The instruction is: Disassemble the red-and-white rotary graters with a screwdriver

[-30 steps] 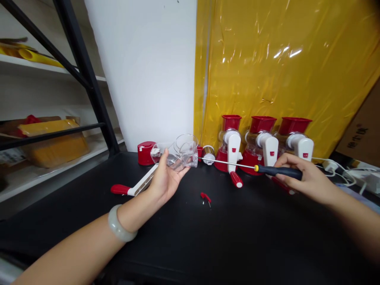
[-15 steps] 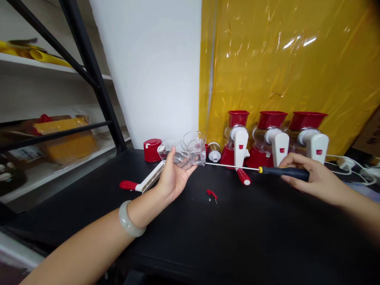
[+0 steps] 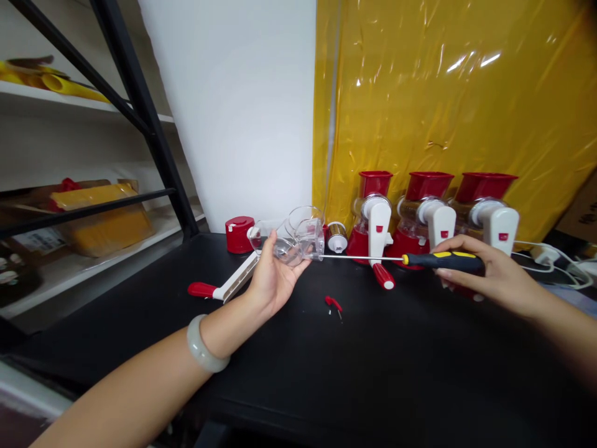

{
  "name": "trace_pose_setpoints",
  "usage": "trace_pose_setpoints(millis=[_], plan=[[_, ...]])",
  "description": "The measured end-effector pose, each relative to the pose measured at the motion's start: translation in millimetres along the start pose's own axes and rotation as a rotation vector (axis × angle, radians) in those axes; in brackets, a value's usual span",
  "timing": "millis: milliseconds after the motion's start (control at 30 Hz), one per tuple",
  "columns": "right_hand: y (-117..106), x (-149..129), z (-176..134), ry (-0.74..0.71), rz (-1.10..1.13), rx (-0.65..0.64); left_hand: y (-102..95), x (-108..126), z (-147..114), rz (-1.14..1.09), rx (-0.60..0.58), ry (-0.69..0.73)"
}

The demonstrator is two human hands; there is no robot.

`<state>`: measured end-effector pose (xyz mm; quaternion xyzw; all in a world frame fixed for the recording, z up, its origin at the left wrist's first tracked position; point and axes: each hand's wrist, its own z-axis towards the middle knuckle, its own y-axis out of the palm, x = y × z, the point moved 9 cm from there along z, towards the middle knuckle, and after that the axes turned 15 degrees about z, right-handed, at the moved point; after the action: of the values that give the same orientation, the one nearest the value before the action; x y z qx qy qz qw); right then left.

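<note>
My left hand [image 3: 275, 277] is closed around a clear plastic grater body [image 3: 291, 239], held on its side above the table. In my right hand [image 3: 494, 267] is a screwdriver [image 3: 443, 261] with a dark, yellow-marked handle. Its long shaft runs level to the left, and the tip meets the right end of the clear body; whether it sits on a screw is too small to tell. Below lie a small red part [image 3: 333, 303] and tiny metal bits. A white crank handle [image 3: 237, 278] with a red grip rests left of my left hand, near a red round base [image 3: 239, 234].
Several assembled red and white rotary graters [image 3: 375, 211] stand along the back right. A metal grater drum [image 3: 337, 238] is beside them. White cables [image 3: 555, 264] lie at the far right. Shelves [image 3: 60, 93] and a black metal frame [image 3: 140, 93] border the left.
The screwdriver handle has turned in my right hand, so its yellow marks now show on top. My left hand and the clear body have stayed in place.
</note>
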<state>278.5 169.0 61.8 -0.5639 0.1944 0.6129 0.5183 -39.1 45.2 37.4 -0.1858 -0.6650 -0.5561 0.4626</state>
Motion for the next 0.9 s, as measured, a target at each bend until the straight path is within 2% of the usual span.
trace_pose_setpoints(millis=[267,367,533,667,800,900], plan=[[3,3,-4,0.006,0.142,0.094,1.3,-8,-1,0.008,-0.015,-0.052],[-2,4,-1,-0.014,0.115,0.152,1.3,-10,0,0.019,-0.022,-0.075],[-11,-9,0,-0.124,0.041,0.264,0.7,-10,0,0.045,-0.002,-0.073],[-12,-2,-2,-0.041,0.277,0.328,0.8,-15,-2,0.052,-0.002,-0.094],[-2,1,-3,-0.034,0.601,0.278,0.8,-19,-4,0.051,-0.006,-0.11],[-3,1,-1,-0.089,0.592,0.259,0.4,-21,-4,0.061,-0.005,-0.127]])
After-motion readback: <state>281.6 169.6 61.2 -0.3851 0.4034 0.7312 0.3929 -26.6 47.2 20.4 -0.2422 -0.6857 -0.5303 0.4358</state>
